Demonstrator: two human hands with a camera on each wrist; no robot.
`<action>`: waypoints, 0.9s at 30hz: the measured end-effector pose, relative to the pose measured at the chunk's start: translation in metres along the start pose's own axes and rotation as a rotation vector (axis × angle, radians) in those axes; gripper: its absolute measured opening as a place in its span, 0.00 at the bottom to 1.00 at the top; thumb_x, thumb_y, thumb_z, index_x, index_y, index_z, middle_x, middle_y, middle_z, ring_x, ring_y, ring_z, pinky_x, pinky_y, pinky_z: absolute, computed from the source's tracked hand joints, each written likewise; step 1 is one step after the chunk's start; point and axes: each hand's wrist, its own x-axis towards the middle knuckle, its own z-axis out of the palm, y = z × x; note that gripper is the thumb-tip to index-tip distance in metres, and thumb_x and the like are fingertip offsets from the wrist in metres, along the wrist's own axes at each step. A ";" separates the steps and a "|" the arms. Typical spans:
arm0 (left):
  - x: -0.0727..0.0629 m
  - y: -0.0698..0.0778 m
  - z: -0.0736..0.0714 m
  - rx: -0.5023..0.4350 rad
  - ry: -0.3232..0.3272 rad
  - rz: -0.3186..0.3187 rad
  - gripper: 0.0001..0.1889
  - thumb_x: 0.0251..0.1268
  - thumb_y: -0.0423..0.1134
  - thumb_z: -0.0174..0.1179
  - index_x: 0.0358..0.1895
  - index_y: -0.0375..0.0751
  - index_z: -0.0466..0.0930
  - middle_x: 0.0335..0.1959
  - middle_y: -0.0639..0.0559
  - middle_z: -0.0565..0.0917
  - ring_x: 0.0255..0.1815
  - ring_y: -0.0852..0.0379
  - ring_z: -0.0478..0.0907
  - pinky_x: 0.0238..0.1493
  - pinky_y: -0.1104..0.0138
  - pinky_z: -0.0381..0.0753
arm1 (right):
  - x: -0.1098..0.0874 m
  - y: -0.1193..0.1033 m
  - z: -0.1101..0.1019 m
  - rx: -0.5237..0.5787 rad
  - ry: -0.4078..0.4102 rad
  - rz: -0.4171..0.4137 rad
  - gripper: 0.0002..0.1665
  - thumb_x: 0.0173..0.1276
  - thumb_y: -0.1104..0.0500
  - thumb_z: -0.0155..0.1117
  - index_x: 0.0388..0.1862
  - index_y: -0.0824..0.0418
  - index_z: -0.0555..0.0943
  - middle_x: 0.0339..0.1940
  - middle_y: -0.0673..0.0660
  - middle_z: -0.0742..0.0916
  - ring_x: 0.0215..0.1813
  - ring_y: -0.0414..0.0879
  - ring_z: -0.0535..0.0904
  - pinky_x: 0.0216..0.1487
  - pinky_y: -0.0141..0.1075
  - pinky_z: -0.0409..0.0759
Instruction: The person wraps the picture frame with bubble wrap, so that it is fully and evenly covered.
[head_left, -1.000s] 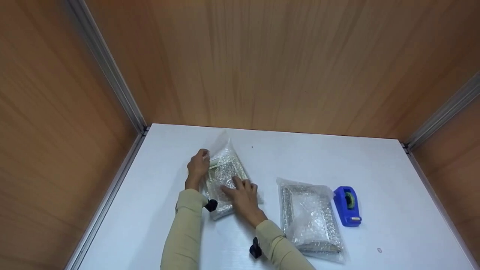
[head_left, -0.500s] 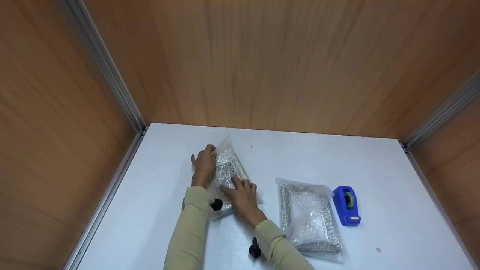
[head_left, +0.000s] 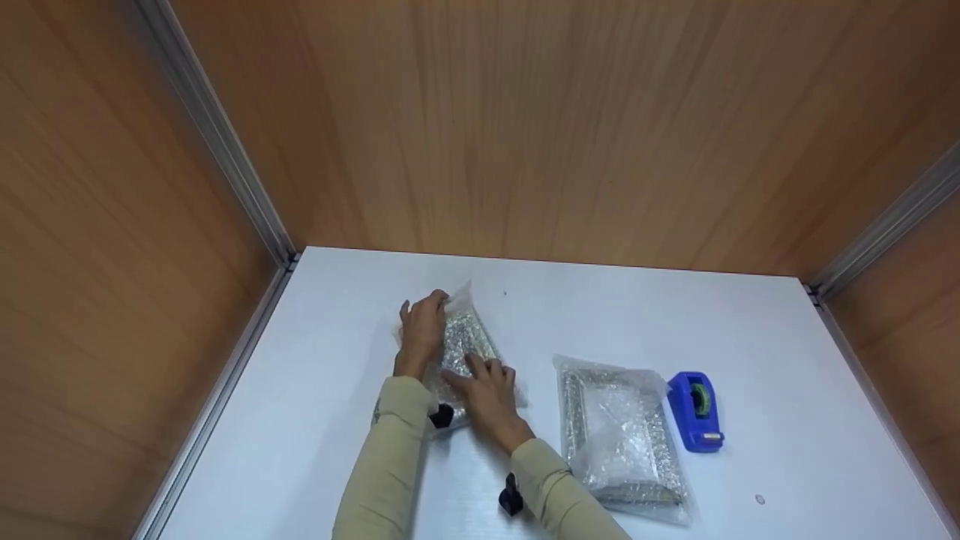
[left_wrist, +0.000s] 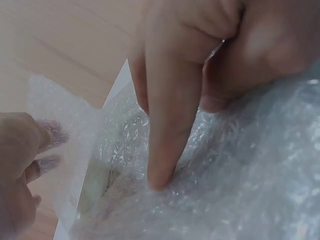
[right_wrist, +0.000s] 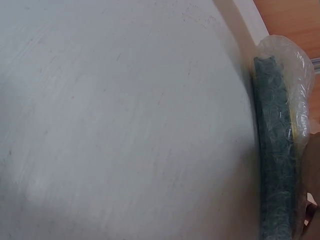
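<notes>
A flat item in bubble wrap (head_left: pixel 466 330), with a greenish-gold edge showing through, lies left of the middle of the table. My left hand (head_left: pixel 422 330) grips a loose flap of the wrap along its left side. In the left wrist view, fingers of my left hand (left_wrist: pixel 22 165) show through the clear film. My right hand (head_left: pixel 489 397) rests on the near right part of the package, its fingers spread; one straight finger (left_wrist: pixel 167 150) presses the wrap. The right wrist view catches the package's wrapped dark side (right_wrist: pixel 275 145). What exactly is inside cannot be told.
To the right lies another bubble-wrapped flat package (head_left: pixel 622 435) with a frame-like outline. Beside it stands a blue tape dispenser (head_left: pixel 695 412). A small clear scrap (head_left: pixel 760 499) sits near the front right. Wooden panels (head_left: pixel 525 135) enclose the white table (head_left: pixel 600 315).
My left hand has moved to the right, drawing the flap over the package and covering the pale edge seen before. My right hand has stayed in place.
</notes>
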 end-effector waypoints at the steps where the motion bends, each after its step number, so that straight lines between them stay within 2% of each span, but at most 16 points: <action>1: 0.000 0.001 0.001 0.006 0.000 0.011 0.13 0.75 0.38 0.46 0.54 0.45 0.78 0.50 0.48 0.85 0.57 0.49 0.79 0.74 0.44 0.47 | 0.001 0.000 0.000 0.006 -0.009 0.004 0.22 0.68 0.60 0.53 0.56 0.39 0.82 0.61 0.61 0.77 0.50 0.56 0.70 0.45 0.49 0.64; 6: 0.000 0.004 0.003 0.059 -0.009 0.065 0.16 0.73 0.42 0.50 0.60 0.52 0.77 0.47 0.51 0.85 0.53 0.52 0.80 0.72 0.42 0.53 | 0.004 0.003 0.001 0.015 -0.026 0.027 0.21 0.69 0.59 0.53 0.55 0.39 0.82 0.61 0.61 0.76 0.50 0.56 0.70 0.45 0.49 0.64; 11: -0.005 0.004 0.002 0.057 -0.024 0.096 0.14 0.73 0.42 0.50 0.55 0.51 0.82 0.50 0.54 0.84 0.56 0.54 0.78 0.72 0.45 0.55 | 0.008 0.003 0.004 -0.008 -0.037 0.037 0.23 0.68 0.61 0.55 0.55 0.37 0.82 0.61 0.59 0.76 0.49 0.54 0.69 0.45 0.49 0.64; 14: -0.010 0.003 0.002 0.057 -0.008 0.111 0.13 0.73 0.41 0.51 0.53 0.49 0.83 0.53 0.54 0.84 0.58 0.54 0.78 0.71 0.50 0.59 | 0.011 0.004 0.005 -0.017 -0.045 0.039 0.23 0.69 0.62 0.54 0.55 0.37 0.81 0.61 0.58 0.76 0.50 0.54 0.69 0.46 0.49 0.64; 19: -0.019 -0.001 0.007 0.088 0.008 0.136 0.12 0.70 0.39 0.54 0.52 0.49 0.84 0.53 0.54 0.84 0.57 0.54 0.80 0.65 0.55 0.69 | 0.014 0.005 0.005 -0.038 -0.030 0.037 0.22 0.68 0.60 0.53 0.53 0.39 0.83 0.60 0.58 0.78 0.50 0.53 0.69 0.44 0.48 0.64; 23: -0.026 -0.004 0.014 0.106 -0.001 0.159 0.13 0.68 0.37 0.56 0.53 0.49 0.83 0.56 0.52 0.82 0.59 0.50 0.78 0.64 0.53 0.71 | 0.016 0.008 0.006 -0.035 -0.020 0.043 0.19 0.68 0.59 0.54 0.50 0.41 0.84 0.61 0.58 0.78 0.50 0.54 0.69 0.45 0.49 0.65; 27: -0.030 -0.006 0.020 0.098 -0.030 0.184 0.14 0.68 0.36 0.56 0.55 0.47 0.82 0.59 0.49 0.80 0.65 0.43 0.72 0.67 0.45 0.65 | 0.017 0.010 0.006 -0.032 -0.028 0.061 0.19 0.67 0.60 0.55 0.50 0.42 0.85 0.62 0.58 0.77 0.51 0.54 0.70 0.47 0.50 0.66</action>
